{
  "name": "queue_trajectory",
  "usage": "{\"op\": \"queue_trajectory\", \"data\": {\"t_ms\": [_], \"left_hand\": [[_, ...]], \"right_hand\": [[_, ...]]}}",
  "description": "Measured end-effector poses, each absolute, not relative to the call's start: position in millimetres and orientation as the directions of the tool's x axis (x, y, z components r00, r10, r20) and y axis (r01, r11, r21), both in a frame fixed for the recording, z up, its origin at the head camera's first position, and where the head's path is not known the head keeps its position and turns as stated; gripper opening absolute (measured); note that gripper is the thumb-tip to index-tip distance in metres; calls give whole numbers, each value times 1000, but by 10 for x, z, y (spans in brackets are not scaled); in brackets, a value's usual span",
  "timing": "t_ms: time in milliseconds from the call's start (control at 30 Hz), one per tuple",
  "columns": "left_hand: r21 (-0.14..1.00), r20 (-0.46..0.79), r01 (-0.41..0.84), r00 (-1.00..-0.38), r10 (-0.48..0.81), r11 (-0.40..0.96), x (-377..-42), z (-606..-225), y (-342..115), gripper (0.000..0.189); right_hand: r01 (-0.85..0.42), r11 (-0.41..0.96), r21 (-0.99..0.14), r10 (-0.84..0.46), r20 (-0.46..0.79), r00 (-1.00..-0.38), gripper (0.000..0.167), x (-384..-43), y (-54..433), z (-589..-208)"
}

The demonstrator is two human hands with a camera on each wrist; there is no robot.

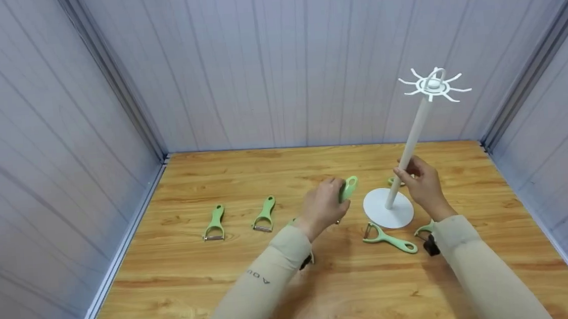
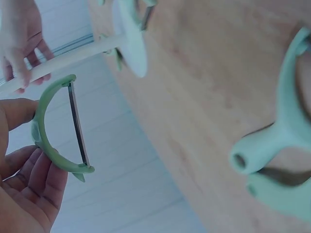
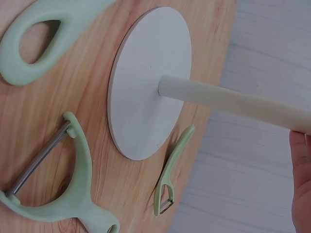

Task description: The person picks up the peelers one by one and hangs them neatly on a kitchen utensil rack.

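A green peeler [image 1: 349, 188] is clamped in the fingers of the left hand [image 1: 323, 204], above the table [image 1: 173, 300], just left of the stand [image 1: 416, 130]. The right hand [image 1: 424, 184] grips the stand's pole, thumb and fingers closed about it. A second peeler [image 1: 390, 239] lies just in front of the stand's base; another [image 1: 424, 228], partly hidden by the right sleeve [image 1: 480, 266], lies front-right of it. Two more peelers [image 1: 265, 214] lie well left of the stand. Behind it rises a pale wall [image 1: 277, 69].

Stand [image 1: 416, 130] common to all three views
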State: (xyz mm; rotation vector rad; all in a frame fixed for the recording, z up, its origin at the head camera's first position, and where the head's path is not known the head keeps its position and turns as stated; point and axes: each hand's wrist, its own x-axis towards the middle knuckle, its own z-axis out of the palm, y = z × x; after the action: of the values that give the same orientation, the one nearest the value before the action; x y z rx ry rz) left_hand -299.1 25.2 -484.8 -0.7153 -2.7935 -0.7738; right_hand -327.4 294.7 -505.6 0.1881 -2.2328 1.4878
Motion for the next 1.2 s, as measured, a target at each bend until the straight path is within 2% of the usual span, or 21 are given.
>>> {"op": "queue_trajectory", "data": {"t_ms": [267,800,1033,1200], "left_hand": [[421,313,522,-851,421,742,-3009,-4604,257,40],[446,371,560,-825,426,698,-3048,-4259,282,41],[406,432,591,-796,424,697,-3066,-4167,271,43],[405,458,599,-787,414,691,-3070,-4090,268,44]], "right_hand": [[-369,398,-840,117,445,-888,17,-3343,3037,-5169],[-335,424,-841,128,422,-897,20,-3213,2925,-5003],[-281,424,-861,132,365,-921,25,-3317,3014,-5113],[-299,423,-855,123,381,-916,24,-3274,2971,-5054]]}}
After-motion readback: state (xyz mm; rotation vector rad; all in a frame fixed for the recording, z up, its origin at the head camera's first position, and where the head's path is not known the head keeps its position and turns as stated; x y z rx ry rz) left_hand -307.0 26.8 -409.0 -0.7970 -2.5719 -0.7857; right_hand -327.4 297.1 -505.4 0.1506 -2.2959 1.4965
